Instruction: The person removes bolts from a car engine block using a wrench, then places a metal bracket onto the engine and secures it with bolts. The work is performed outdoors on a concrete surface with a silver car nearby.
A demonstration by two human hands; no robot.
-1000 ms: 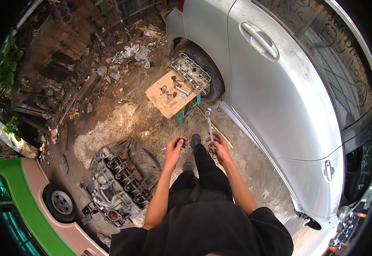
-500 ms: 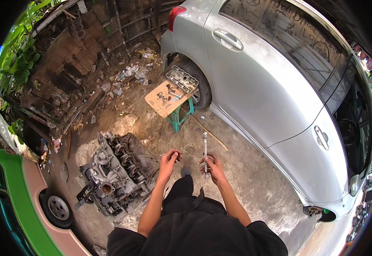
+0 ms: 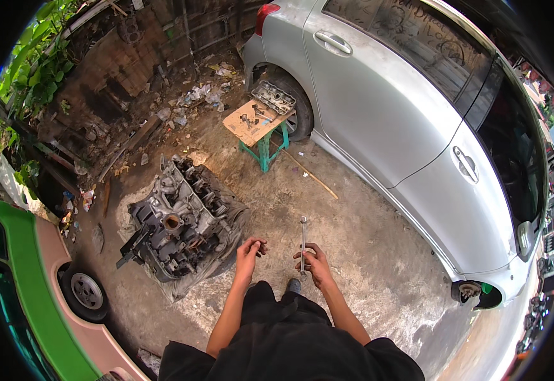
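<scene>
My right hand [image 3: 315, 262] is closed round a long silver wrench [image 3: 303, 244], which stands nearly upright in the picture, its upper end reaching past the fingers. My left hand [image 3: 249, 255] hovers a short way to the left with its fingers curled in; whatever may lie inside them is hidden. Nearest that hand, on the left, a dismantled engine block [image 3: 178, 219] rests on a dirty grey cloth [image 3: 229, 251] on the ground. Its upper side is uncovered, with metal parts showing.
A small table [image 3: 244, 131] with green legs holds loose parts and a metal engine cover [image 3: 273, 97]. Beside it stands a silver car [image 3: 385, 108]. A thin stick [image 3: 315, 176] lies on the concrete. At left is a green and pink car [image 3: 26, 267]; litter [image 3: 197, 95] lies by the back wall.
My view has shifted: the engine block sits a little higher and further right in the picture, the table higher. Both hands stay in front of me, the wrench still in the right one.
</scene>
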